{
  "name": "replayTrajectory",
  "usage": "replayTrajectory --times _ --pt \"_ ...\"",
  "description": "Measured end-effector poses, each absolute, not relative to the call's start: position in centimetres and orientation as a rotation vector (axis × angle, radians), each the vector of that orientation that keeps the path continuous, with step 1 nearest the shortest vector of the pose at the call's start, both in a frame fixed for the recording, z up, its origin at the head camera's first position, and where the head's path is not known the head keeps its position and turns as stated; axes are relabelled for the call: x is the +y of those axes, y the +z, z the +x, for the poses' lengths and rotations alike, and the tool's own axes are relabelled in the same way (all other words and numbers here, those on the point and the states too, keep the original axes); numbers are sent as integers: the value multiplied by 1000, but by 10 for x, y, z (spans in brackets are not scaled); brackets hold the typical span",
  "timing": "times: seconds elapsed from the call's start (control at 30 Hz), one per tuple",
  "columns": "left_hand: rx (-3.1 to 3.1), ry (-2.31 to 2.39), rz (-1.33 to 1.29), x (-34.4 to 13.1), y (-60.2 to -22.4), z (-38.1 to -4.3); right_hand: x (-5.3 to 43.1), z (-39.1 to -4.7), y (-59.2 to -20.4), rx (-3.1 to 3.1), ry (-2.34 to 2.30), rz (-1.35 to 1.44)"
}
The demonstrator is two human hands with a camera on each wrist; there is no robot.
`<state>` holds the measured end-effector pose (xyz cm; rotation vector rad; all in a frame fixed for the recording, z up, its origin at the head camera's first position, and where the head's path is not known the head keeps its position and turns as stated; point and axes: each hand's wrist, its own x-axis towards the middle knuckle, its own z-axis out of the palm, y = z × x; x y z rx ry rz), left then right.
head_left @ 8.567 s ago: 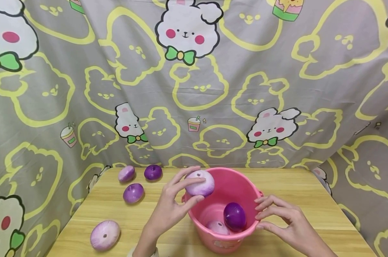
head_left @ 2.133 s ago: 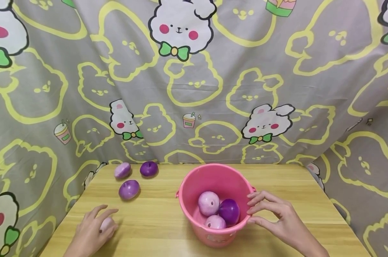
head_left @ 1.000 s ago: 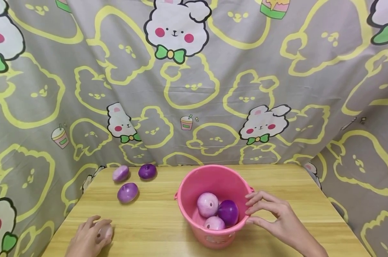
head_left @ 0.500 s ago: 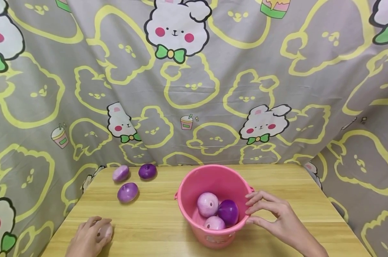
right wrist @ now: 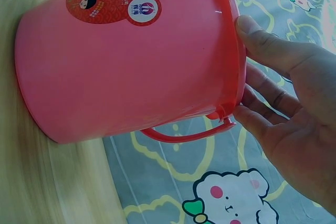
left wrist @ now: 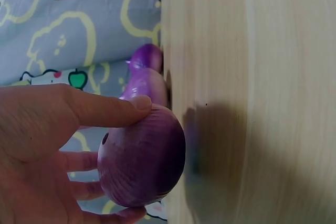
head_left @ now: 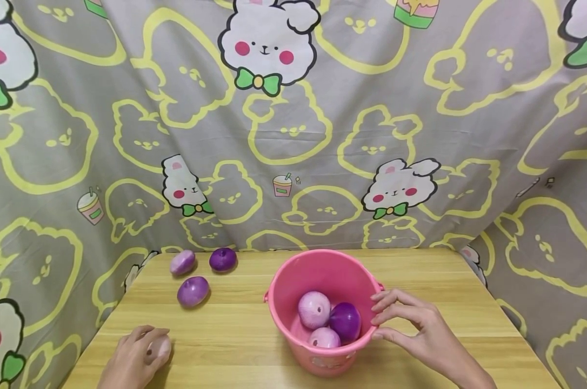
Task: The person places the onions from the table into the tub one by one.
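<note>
At the table's front left, my left hand (head_left: 134, 357) grips a pale purple onion (head_left: 158, 350). In the left wrist view the thumb lies over the onion (left wrist: 142, 161) and the fingers come round its far side. A pink bucket (head_left: 318, 361) stands upright right of centre. My right hand (head_left: 422, 324) pinches its rim on the right side, thumb outside, as the right wrist view also shows. Inside the bucket lie two pale onions (head_left: 314, 309) and a dark purple onion (head_left: 346, 322).
Three more onions lie at the back left of the wooden table (head_left: 235, 335): a pale one (head_left: 182, 263), a dark one (head_left: 223, 260) and a mid-purple one (head_left: 193, 292). A patterned curtain (head_left: 293, 135) hangs behind and at the sides. The bucket's handle (right wrist: 184, 137) hangs down.
The pale onion my left hand held over the bucket now lies inside it. That hand has moved to the front left and grips another onion. During the last second both hands stay nearly still.
</note>
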<state>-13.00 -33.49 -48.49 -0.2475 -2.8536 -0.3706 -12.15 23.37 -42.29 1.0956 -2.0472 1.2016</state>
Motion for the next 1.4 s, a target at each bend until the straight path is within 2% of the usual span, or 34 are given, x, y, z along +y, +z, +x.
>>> replayTrajectory --times 0.5,1.4 --pt "-2669 -373 -391 -328 -480 -133 231 -120 -420 -2005 1189 1098" --pt "-2494 -473 -471 -294 -462 -142 233 -121 -423 -2043 1204 1099"
